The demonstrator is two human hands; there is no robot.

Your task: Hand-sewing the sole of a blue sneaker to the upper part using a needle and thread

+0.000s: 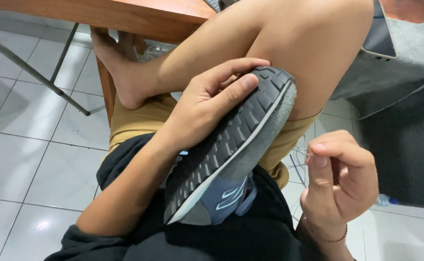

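My left hand (207, 104) grips a blue-grey sneaker (231, 145) by its sole, thumb across the dark treaded bottom, holding it sole-up against my crossed leg. The shoe's blue side with light stripes faces down toward my lap. To the right, my right hand (340, 181) pinches a thin needle (303, 152) between thumb and forefinger, its tip pointing left toward the edge of the sole. A faint thread hangs below the needle. A thin red band circles my right wrist.
My bare leg (289, 43) crosses over my lap, foot under a wooden table (139, 17) with metal legs. White floor tiles (28, 159) lie to the left. A grey cloth-covered object (405, 58) and dark mat (405, 154) sit at the right.
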